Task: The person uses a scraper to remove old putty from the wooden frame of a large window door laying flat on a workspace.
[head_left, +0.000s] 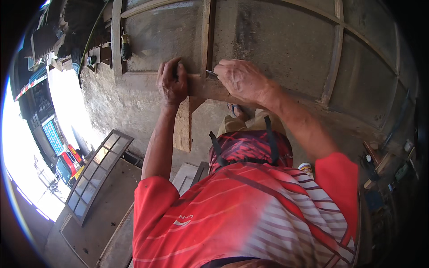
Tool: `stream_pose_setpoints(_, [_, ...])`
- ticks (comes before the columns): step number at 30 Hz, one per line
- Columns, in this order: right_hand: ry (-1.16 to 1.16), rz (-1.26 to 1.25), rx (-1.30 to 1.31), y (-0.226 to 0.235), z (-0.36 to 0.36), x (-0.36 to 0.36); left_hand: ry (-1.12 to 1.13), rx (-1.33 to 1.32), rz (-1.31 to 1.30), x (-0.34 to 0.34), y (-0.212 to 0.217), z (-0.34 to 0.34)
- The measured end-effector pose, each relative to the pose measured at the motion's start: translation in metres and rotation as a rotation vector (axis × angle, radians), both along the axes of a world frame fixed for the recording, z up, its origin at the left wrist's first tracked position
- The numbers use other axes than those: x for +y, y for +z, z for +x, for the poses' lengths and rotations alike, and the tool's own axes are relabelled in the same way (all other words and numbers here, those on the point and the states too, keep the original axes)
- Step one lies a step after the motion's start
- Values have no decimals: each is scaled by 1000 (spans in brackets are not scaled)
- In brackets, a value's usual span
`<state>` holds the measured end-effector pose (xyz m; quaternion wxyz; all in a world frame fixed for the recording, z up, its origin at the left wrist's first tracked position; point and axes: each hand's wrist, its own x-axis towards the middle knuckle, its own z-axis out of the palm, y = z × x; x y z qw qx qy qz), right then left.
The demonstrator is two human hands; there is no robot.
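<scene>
A large wooden frame (pixel 203 87) with dusty panes (pixel 272 44) spans the upper part of the view, its near rail in front of me. On that rail, left of an upright bar, my left hand (pixel 172 82) rests with its fingers curled around the wood. My right hand (pixel 243 80) pinches a thin, pointed metal blade (pixel 211 72). Its tip points left, at the corner where the upright bar meets the rail. Most of the blade is hidden within the fingers. Below my left hand, a wooden board (pixel 182 125) sticks out from under the rail.
A dark-handled tool with a thin shaft (pixel 125 47) lies at the frame's left side. A smaller multi-pane window frame (pixel 96 176) leans at lower left. A white jar (pixel 305 169) stands to my right. Wood scraps and tools (pixel 380 163) lie at far right.
</scene>
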<state>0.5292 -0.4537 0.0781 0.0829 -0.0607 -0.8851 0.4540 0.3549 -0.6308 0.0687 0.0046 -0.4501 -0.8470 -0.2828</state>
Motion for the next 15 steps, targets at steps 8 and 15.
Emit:
stream_pose_setpoints(8, [-98, 144, -125, 22, -3, 3, 21, -26, 121, -3, 0, -4])
stream_pose_setpoints(15, [-249, -298, -304, 58, 40, -30, -4, -95, 198, -11, -3, -2])
